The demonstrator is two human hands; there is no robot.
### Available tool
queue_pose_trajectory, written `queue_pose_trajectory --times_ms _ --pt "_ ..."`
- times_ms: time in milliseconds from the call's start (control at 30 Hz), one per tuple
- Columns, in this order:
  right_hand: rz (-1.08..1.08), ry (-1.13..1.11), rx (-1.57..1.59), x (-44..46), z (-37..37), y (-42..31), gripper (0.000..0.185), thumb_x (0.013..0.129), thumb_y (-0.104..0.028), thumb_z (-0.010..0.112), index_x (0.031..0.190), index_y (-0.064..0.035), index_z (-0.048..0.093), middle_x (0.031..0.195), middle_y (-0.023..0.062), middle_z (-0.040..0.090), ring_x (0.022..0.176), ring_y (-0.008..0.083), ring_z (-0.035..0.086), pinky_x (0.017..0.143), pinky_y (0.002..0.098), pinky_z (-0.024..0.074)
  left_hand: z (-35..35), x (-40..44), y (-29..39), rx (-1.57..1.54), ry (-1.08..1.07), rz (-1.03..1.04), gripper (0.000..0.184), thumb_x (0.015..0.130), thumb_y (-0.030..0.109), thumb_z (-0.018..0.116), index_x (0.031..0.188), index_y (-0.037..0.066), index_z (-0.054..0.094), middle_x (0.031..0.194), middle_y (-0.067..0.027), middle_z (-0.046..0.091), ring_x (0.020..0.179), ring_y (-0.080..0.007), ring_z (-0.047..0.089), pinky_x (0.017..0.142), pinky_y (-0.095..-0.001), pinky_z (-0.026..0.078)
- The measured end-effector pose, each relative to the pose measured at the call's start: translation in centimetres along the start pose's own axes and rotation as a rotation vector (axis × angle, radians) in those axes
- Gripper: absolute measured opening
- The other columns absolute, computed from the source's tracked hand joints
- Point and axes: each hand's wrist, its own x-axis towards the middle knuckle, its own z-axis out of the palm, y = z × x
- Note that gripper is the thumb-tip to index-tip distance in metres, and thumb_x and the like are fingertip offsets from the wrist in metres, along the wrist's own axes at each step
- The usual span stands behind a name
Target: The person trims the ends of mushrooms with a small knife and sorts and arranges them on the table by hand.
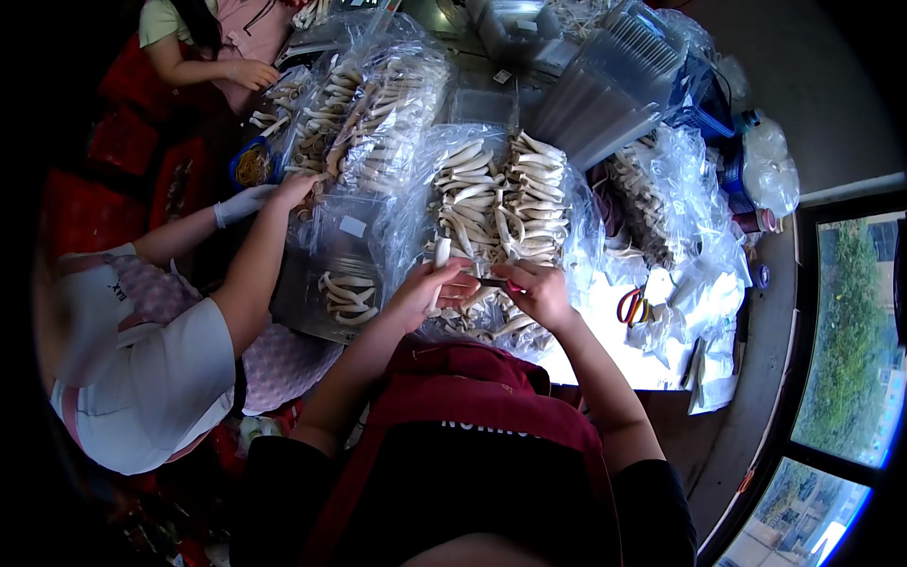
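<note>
Upright in my left hand (427, 295) is a long white mushroom (442, 251), with the fingers closed around its lower part. My right hand (540, 295) grips a small knife with a red handle (513, 285). Its short dark blade (489, 282) points left toward my left hand. Just beyond both hands, two stacked rows of long pale mushrooms (539, 194) lie on clear plastic film. Loose mushrooms and pieces (510, 326) lie beneath and nearer to me.
Left of me, a co-worker's hand (300, 189) touches another row of mushrooms (392, 123); a second person's hand (253, 74) is farther back. Clear plastic trays (605, 90) are stacked at the back. Scissors (631, 307) lie to the right, beside bagged mushrooms (652, 198).
</note>
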Motion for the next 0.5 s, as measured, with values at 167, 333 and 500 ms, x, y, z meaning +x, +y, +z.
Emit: queue_pose_trajectory --times_ms 167,333,500 --pt "-0.140 -0.042 -0.085 0.4 -0.5 -2.3 0.051 0.059 -0.004 0.063 0.109 -0.0158 0.056 0.070 0.0035 0.054 0.058 0.0215 0.057 0.048 0.0326 0.0455 1.2 0.3 -1.3 0.020 -0.304 -0.003 0.031 0.087 0.010 0.047 0.117 0.002 0.045 0.096 -0.0104 0.059 0.082 -0.0185 0.061 0.070 -0.0266 0.048" --pt "0.131 0.121 0.099 -0.3 -0.5 -2.2 0.050 0.064 -0.004 0.063 0.111 -0.0089 0.049 0.064 0.0040 0.051 0.052 0.0191 0.053 0.045 0.0293 0.0412 1.4 -0.1 -1.2 0.030 -0.255 0.178 0.037 0.082 0.011 0.055 0.115 0.001 0.044 0.095 -0.0135 0.059 0.073 -0.0147 0.057 0.068 -0.0279 0.048" --pt "0.246 0.098 0.479 -0.6 -1.2 -2.3 0.026 0.080 -0.021 0.055 0.097 -0.0017 0.052 0.060 0.0085 0.048 0.052 0.0211 0.049 0.050 0.0296 0.0386 2.0 -1.2 -0.2 0.155 -0.239 0.255 0.034 0.080 0.008 0.057 0.111 0.004 0.042 0.097 -0.0122 0.060 0.077 -0.0123 0.056 0.068 -0.0240 0.044"
